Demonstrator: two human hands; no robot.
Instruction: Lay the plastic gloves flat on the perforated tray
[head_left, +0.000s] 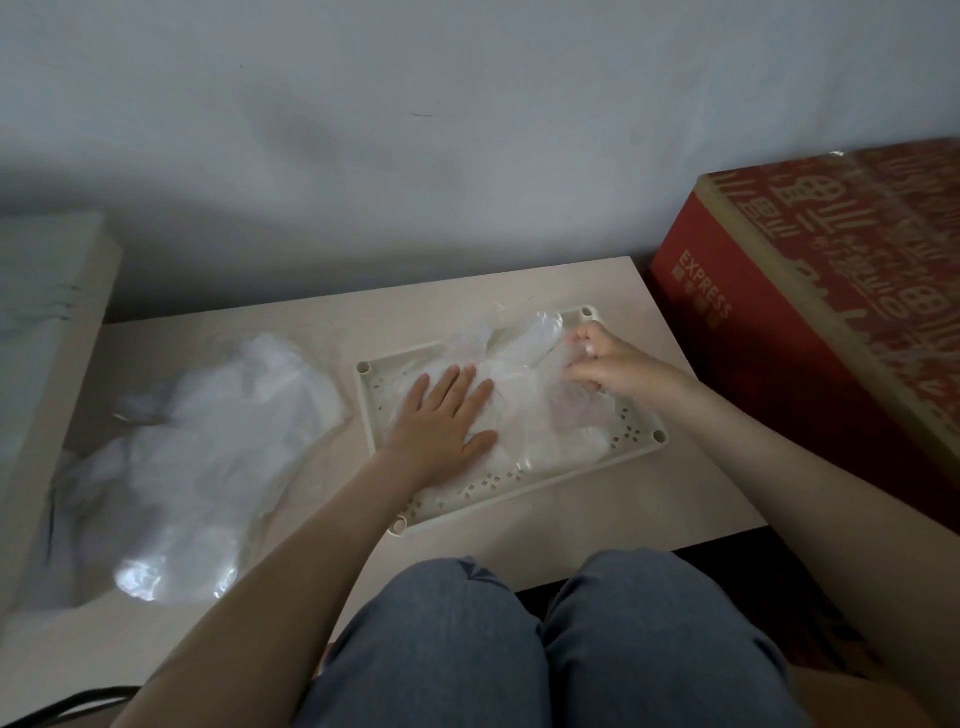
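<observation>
Head view, smoothing step. Your left hand (441, 415) lies palm-down, fingers straight and slightly spread, pressing the plastic gloves (519, 364) against the floor of the perforated tray (493, 480). Your right hand (608, 364), fingers curled, pinches a fold of the same film near the tray's far right corner. The gloves sit inside the tray but are crumpled, with a bunched part rising toward the far rim, so the laying-flat appears only part done. Judged next move: use the left palm as an anchor and draw the pinched edge outward and down, gently, since thin film is likely to cling and spring back. A loose pile (208, 441) of further clear plastic lies on the surface (597, 519) to the left, just beside the tray; whether it holds more gloves cannot be told. A red box (805, 312) stands at right.
</observation>
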